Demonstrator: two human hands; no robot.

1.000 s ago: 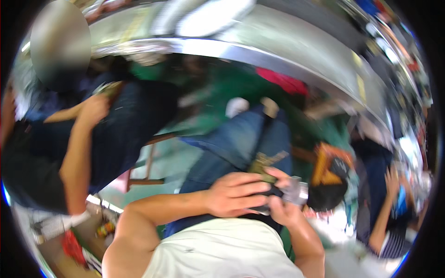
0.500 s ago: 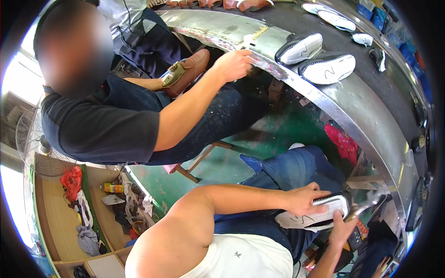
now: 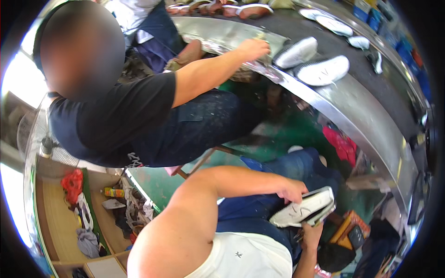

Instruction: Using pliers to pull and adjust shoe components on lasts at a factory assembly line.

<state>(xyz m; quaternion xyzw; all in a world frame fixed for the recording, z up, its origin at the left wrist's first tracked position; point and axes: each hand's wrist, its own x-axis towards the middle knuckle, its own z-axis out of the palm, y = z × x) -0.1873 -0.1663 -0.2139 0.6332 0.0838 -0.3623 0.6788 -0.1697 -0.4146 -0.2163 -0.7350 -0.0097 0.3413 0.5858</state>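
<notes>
Shoe, head view: the white shoe [image 3: 296, 212] is at 4 o'clock, held tilted over the wearer's lap; a dark strip now shows along its 4 o'clock side, though whether that is opening or sole I cannot tell.
Left hand: the left hand [image 3: 292, 190] has slid off the marked face, where it lay spread half a second ago, and its grip now pinches the shoe's 11 o'clock edge.
Right hand: the right hand [image 3: 311, 235] clasps the 5 o'clock edge, its fingers partly hidden; the shiny piece beside it earlier no longer shows.
Meaning: the shoe seems to be mid-turn, steadied from opposite edges, its marked face uncovered.
Bench: on the bench [image 3: 371, 104], the white pair [image 3: 323, 71] sits between 1 and 2 o'clock.
Co-worker: the co-worker's hand [image 3: 255, 49], near 1 o'clock, has shifted farther over the bench.
</notes>
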